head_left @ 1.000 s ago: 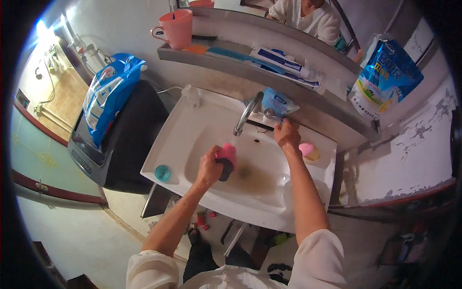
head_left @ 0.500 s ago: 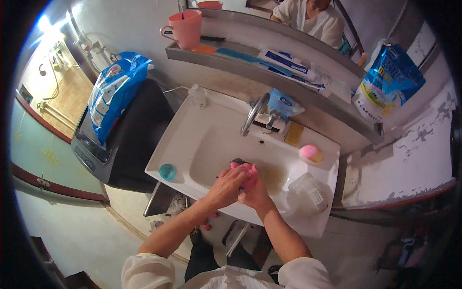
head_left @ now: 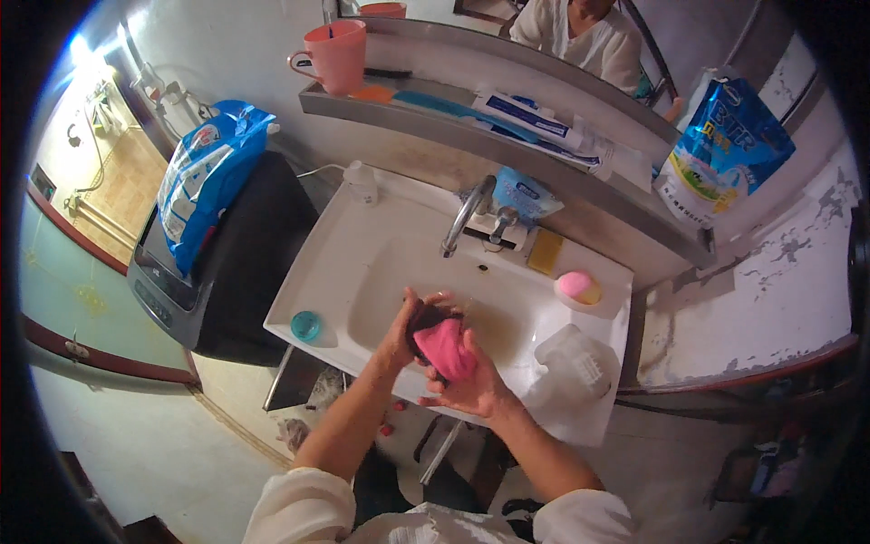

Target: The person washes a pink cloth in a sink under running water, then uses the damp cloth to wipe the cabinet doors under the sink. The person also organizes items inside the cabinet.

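Drawn apart since the earlier frame, left hand [head_left: 397, 335] (fingers curved) and right hand [head_left: 478, 392] (fingers spread, thumb on top) hold one pink-and-dark cloth [head_left: 446, 352] over the basin [head_left: 385, 281], near its front edge. White sink surface [head_left: 322, 263]: one teal cup [head_left: 306, 326], left front corner; one bottle [head_left: 361, 186], left rear corner; one faucet [head_left: 466, 218], rear edge; one translucent container [head_left: 573, 370], right front corner. Room: one black appliance [head_left: 240, 290], left, bearing one blue bag [head_left: 204, 181].

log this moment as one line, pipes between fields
left hand: holding cloth | right hand: holding cloth | cloth: pink and dark, over sink | tap: beyond hands | teal cup: sink's near left corner
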The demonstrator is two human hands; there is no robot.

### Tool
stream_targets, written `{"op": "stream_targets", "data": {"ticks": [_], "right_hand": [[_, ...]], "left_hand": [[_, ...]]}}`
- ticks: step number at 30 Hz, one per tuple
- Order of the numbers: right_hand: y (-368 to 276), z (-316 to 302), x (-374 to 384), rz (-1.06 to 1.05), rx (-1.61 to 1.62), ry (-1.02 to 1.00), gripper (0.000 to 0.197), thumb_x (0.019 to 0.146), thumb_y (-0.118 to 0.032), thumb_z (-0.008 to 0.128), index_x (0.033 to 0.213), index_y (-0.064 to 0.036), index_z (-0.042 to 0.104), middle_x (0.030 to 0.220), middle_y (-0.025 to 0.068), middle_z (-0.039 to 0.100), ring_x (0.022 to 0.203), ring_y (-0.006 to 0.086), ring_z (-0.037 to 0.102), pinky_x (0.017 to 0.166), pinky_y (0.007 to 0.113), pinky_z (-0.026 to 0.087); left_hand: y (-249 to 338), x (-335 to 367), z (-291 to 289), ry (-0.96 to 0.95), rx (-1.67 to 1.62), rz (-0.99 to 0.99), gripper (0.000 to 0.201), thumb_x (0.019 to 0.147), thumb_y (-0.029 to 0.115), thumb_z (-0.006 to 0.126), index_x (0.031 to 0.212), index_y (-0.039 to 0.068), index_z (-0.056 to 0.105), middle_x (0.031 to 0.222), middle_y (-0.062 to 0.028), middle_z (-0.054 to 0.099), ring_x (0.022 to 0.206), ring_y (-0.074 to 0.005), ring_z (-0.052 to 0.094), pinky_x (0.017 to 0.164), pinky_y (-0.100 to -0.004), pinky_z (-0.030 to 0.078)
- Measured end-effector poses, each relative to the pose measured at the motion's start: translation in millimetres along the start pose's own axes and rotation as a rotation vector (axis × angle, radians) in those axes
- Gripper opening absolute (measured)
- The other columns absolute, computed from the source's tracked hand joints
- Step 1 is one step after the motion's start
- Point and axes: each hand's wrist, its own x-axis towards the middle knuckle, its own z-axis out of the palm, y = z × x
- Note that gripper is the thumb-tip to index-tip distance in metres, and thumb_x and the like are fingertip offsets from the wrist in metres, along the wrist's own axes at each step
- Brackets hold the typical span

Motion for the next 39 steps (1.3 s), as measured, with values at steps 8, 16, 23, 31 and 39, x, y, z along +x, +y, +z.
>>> {"op": "stream_targets", "data": {"ticks": [8,16,23,31,39], "right_hand": [[-55.0,4.7,4.6,0.057,-1.410,0.596,0.045,0.070,-0.030,0.066,0.107,-0.0070,0.054,0.092,0.0028,0.058,0.080,0.0121,0.054,0.073,0.026,0.044],[-79.4,25.5,-2.8,-0.083,-1.714,0.474,0.059,0.077,-0.052,0.055,0.112,-0.0051,0.054,0.095,0.0073,0.061,0.081,0.0223,0.058,0.072,0.030,0.045],[-45.8,-11.4,2.2,-0.305,-0.401,0.358,0.068,0.082,-0.064,0.030,0.120,-0.0098,0.047,0.109,0.0091,0.056,0.104,0.0220,0.050,0.089,0.040,0.041],[-40.9,-42.8,40.2,-0.655,-0.267,0.270,0.035,0.089,-0.041,0.044,0.090,-0.0073,0.053,0.070,0.0033,0.054,0.063,0.0109,0.052,0.053,0.026,0.043],[-51.1,45.4,33.6,-1.257,-0.949,0.581,0.017,0.086,-0.019,0.056,0.091,-0.0053,0.048,0.071,-0.0001,0.048,0.059,0.0078,0.046,0.054,0.023,0.042]], "left_hand": [[17.9,33.2,0.2,0.112,1.600,0.359,0.038,0.080,0.036,0.058,0.079,-0.001,0.064,0.068,-0.0040,0.060,0.062,-0.0150,0.056,0.061,-0.0302,0.046],[7.0,18.3,-0.3,0.012,0.759,0.189,0.032,0.074,0.028,0.066,0.080,-0.002,0.058,0.077,-0.0060,0.060,0.068,-0.0166,0.056,0.061,-0.0296,0.044],[-1.8,-7.2,35.0,-0.151,1.786,1.070,0.016,0.067,0.016,0.065,0.071,0.003,0.056,0.071,-0.0088,0.052,0.061,-0.0232,0.054,0.051,-0.0346,0.044],[-19.6,-39.3,17.5,-0.167,1.498,1.300,0.014,0.067,0.012,0.067,0.066,0.006,0.054,0.063,-0.0071,0.052,0.054,-0.0196,0.050,0.051,-0.0300,0.042],[-16.1,-26.9,24.8,0.302,0.556,0.694,0.016,0.071,0.005,0.060,0.062,0.007,0.048,0.059,0.0020,0.046,0.056,-0.0068,0.041,0.052,-0.0236,0.036]]}}
